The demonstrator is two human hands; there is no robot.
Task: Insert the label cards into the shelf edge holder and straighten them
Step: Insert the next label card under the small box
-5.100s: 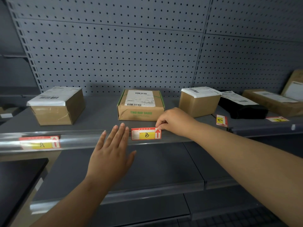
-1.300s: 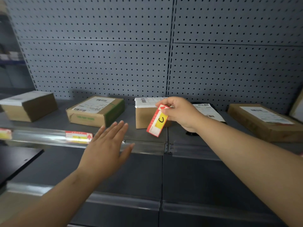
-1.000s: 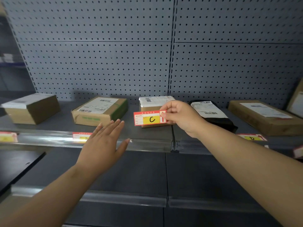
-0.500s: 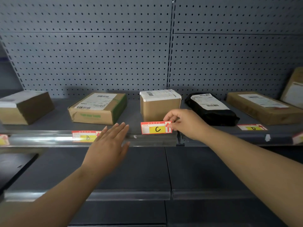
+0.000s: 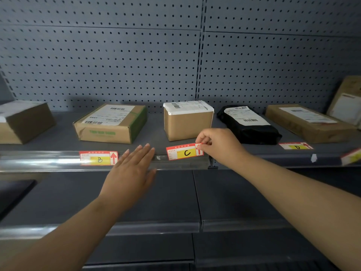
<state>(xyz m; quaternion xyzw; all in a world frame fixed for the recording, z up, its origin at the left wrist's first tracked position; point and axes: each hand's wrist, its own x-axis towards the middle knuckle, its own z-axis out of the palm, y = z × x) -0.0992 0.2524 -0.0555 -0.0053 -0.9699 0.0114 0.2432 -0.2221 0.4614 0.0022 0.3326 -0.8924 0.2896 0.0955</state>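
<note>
Head view: right hand (image 5: 218, 145) pinches the right end of label card C (image 5: 184, 151), its long axis along the shelf edge holder (image 5: 58, 161), lower edge at the channel; left hand (image 5: 130, 171) hovers flat and empty, just left.

I see dim, cool light from above – soft shadows behind the brown cardboard boxes (image 5: 187, 122), white glare on the clear plastic shelf-edge strip (image 5: 48, 160) – wide-angle bowing and soft blur at the edges.
</note>
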